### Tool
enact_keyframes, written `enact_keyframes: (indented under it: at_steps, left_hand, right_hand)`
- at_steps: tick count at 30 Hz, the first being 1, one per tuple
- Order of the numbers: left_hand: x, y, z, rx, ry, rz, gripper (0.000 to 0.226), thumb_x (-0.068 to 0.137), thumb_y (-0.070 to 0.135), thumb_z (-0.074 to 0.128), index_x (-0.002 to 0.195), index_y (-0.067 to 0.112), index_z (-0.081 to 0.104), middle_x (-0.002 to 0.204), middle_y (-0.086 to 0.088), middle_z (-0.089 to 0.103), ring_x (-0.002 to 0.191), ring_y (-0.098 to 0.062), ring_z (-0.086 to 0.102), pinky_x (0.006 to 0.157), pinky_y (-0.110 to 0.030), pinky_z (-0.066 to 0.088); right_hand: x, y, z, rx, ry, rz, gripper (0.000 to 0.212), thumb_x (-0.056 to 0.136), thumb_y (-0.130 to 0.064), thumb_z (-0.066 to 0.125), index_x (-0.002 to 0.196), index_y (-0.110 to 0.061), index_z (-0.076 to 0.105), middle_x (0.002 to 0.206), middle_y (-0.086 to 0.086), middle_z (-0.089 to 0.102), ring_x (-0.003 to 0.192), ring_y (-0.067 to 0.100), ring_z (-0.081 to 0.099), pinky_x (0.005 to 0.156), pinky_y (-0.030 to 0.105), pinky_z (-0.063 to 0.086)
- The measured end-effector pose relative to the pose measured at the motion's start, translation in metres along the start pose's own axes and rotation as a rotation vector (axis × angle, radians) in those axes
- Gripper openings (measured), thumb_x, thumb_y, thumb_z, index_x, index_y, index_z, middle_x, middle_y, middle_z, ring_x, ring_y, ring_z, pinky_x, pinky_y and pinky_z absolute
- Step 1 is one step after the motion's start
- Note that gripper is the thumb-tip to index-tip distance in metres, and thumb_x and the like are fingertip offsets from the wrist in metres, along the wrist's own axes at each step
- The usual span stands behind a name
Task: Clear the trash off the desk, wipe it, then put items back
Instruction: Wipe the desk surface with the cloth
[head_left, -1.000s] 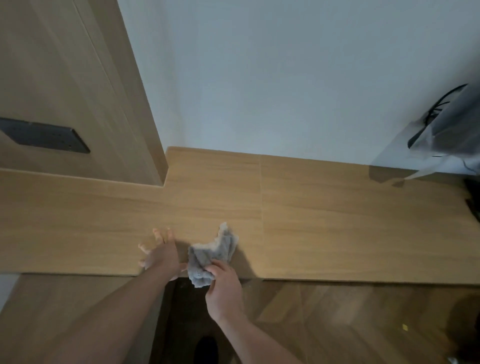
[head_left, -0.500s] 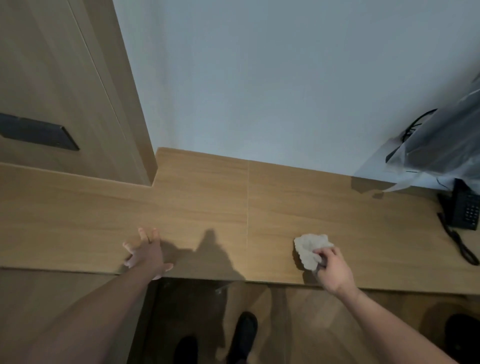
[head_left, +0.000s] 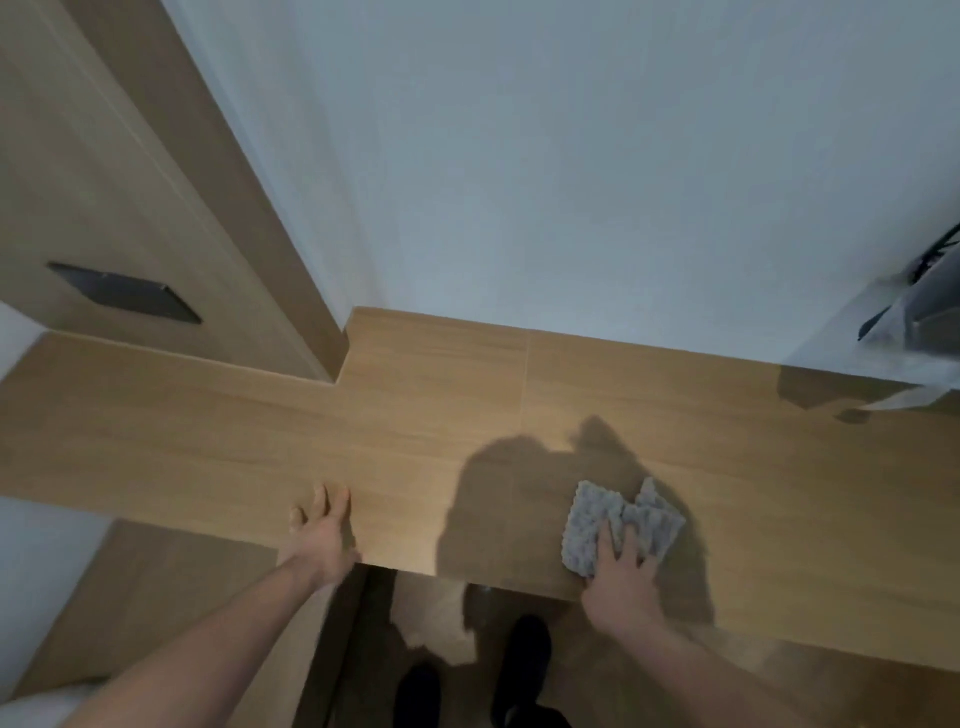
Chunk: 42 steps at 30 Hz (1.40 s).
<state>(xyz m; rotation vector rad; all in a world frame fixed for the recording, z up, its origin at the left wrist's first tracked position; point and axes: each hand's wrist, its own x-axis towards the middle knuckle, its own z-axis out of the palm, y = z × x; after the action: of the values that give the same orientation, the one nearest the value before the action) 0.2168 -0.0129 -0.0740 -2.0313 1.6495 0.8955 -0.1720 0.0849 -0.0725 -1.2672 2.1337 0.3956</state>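
cloth (head_left: 621, 525) on desk (head_left: 208, 441) (near front edge) | right hand (head_left: 621, 574) on cloth | left hand (head_left: 319, 535) left

Grey nubby cloth (head_left: 618, 522), seemingly crumpled, on wooden desk (head_left: 753, 483).

A single head-worn, wide-angle view looked steeply down and forward from above the person's own arms. It faced a pale wall (head_left: 597, 156), with the wooden desk (head_left: 208, 441) running across the middle of the frame close below. The left hand (head_left: 322, 535) and right hand (head_left: 618, 582) entered from the bottom edge, and dark shoes (head_left: 524, 654) showed on the floor directly beneath. Straight edges bowed toward the frame's borders.
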Motion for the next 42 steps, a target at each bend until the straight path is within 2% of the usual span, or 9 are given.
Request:
enact_keyframes:
  at_steps: [2, 4, 7, 12, 16, 22, 26, 37, 42]
  left_hand:
    - [-0.025, 0.008, 0.013, -0.091, 0.048, 0.073, 0.064, 0.104, 0.039, 0.055, 0.162, 0.033, 0.029, 0.174, -0.003, 0.002, 0.157, -0.042, 0.012, 0.125, -0.048, 0.028]
    - [-0.054, 0.017, 0.025, -0.260, 0.182, 0.027, 0.016, 0.100, 0.036, 0.060, 0.107, 0.044, 0.072, 0.151, 0.009, 0.055, 0.133, -0.032, 0.058, 0.101, -0.036, 0.053]
    - [-0.090, 0.034, 0.027, -0.459, 0.338, -0.129, 0.022, 0.088, 0.041, 0.076, 0.068, 0.038, 0.066, 0.096, 0.017, 0.075, 0.086, -0.020, 0.073, 0.071, -0.027, 0.053]
    - [-0.104, 0.037, 0.023, -0.607, 0.410, -0.109, 0.014, 0.085, 0.029, 0.074, 0.090, 0.037, 0.064, 0.092, 0.022, 0.069, 0.084, -0.013, 0.068, 0.070, -0.030, 0.052]
    - [-0.087, 0.030, 0.017, -0.598, 0.437, 0.055, 0.061, 0.081, 0.010, 0.072, 0.134, 0.032, 0.052, 0.127, 0.015, 0.055, 0.118, -0.011, 0.055, 0.100, -0.032, 0.050]
    - [-0.057, 0.055, 0.018, -0.095, -0.016, 0.399, 0.100, 0.082, 0.053, 0.054, 0.165, 0.033, 0.002, 0.171, 0.009, -0.014, 0.157, -0.029, -0.021, 0.129, -0.054, 0.001]
    - [-0.017, 0.038, 0.028, 0.353, -0.064, 0.444, 0.097, 0.102, 0.056, 0.045, 0.161, 0.020, -0.024, 0.166, -0.006, -0.035, 0.152, -0.042, -0.030, 0.126, -0.060, -0.004]
    - [0.103, -0.076, -0.079, 0.202, 0.200, 0.378, 0.053, 0.095, 0.036, 0.056, 0.143, 0.014, 0.048, 0.149, -0.009, 0.046, 0.137, -0.031, 0.044, 0.113, -0.040, 0.037]
    - [0.091, -0.060, -0.066, 0.019, 0.018, 0.263, 0.087, 0.085, 0.062, 0.058, 0.156, 0.026, 0.025, 0.163, -0.009, 0.027, 0.145, -0.041, 0.033, 0.115, -0.055, 0.036]
  right_hand:
    - [-0.011, -0.024, 0.006, -0.069, -0.011, -0.120, 0.091, 0.099, -0.025, 0.050, 0.164, -0.018, -0.015, 0.171, 0.018, -0.015, 0.156, 0.046, 0.002, 0.125, 0.050, 0.016]
    - [-0.024, -0.057, 0.012, -0.121, -0.058, -0.274, 0.092, 0.099, -0.023, 0.050, 0.164, -0.014, -0.014, 0.170, 0.021, -0.013, 0.157, 0.043, -0.005, 0.125, 0.052, 0.011]
    - [-0.033, -0.115, 0.018, 0.026, -0.190, -0.493, 0.084, 0.102, -0.020, 0.053, 0.166, -0.014, -0.002, 0.172, 0.016, -0.006, 0.158, 0.039, -0.003, 0.126, 0.052, 0.013]
    - [-0.052, -0.172, 0.005, 0.301, -0.253, -0.744, 0.087, 0.094, -0.033, 0.070, 0.164, -0.022, 0.019, 0.171, 0.002, -0.001, 0.160, 0.017, -0.001, 0.124, 0.019, 0.009]
    - [-0.045, -0.152, -0.006, 0.406, -0.183, -0.654, 0.078, 0.099, -0.017, 0.063, 0.164, -0.028, 0.021, 0.168, -0.015, -0.005, 0.157, 0.008, 0.001, 0.123, 0.017, 0.012]
    - [-0.031, -0.073, 0.001, 0.298, -0.052, -0.284, 0.088, 0.092, -0.026, 0.068, 0.163, -0.034, 0.017, 0.172, 0.000, -0.010, 0.160, 0.022, 0.009, 0.127, 0.032, 0.023]
    - [-0.035, -0.047, 0.002, 0.292, -0.050, -0.173, 0.092, 0.086, -0.035, 0.070, 0.164, -0.037, 0.019, 0.174, -0.002, -0.007, 0.160, 0.025, 0.010, 0.127, 0.032, 0.021]
    - [-0.068, -0.029, 0.014, 0.411, 0.069, 0.003, 0.077, 0.093, -0.026, 0.065, 0.161, -0.032, 0.030, 0.173, 0.002, 0.009, 0.160, 0.020, 0.011, 0.124, 0.026, 0.017]
    - [-0.088, -0.003, 0.031, 0.459, 0.076, 0.117, 0.072, 0.096, -0.032, 0.062, 0.161, -0.038, 0.031, 0.173, 0.003, 0.008, 0.159, 0.024, 0.012, 0.126, 0.027, 0.014]
